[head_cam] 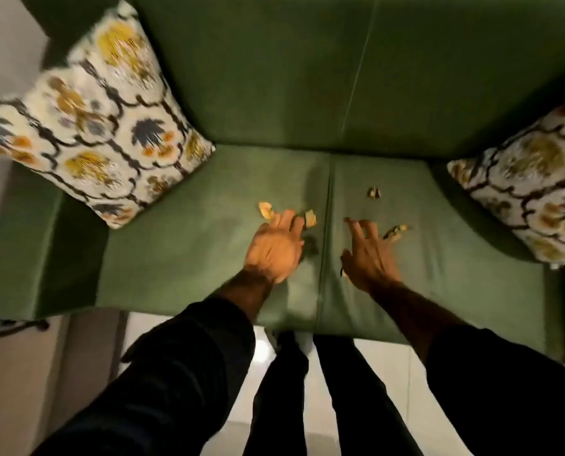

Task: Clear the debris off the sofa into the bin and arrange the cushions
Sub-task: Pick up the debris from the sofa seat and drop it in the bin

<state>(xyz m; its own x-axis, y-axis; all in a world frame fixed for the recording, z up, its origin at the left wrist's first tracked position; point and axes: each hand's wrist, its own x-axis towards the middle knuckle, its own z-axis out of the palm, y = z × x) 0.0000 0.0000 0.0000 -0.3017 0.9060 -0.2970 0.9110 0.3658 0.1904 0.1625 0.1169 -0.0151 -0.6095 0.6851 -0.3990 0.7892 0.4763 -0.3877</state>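
Small tan scraps of debris lie on the seat of the green sofa (189, 245): one (265, 209) and another (310, 218) by my left fingertips, a dark bit (310, 246) beside that hand, one (374, 192) farther back, and one (395, 232) to the right of my right hand. My left hand (276, 246) hovers over the seat, fingers loosely apart, holding nothing I can see. My right hand (368, 255) is spread open just right of the seat seam. A patterned cushion (100, 126) leans in the left corner. A second one (531, 189) rests at the right arm.
The sofa's backrest (291, 77) rises behind the seat. My dark-trousered legs (307, 390) stand on the pale floor (268, 350) right at the sofa's front edge. A wall (1, 44) and a dark object on the floor (14, 325) are at the left. No bin is in view.
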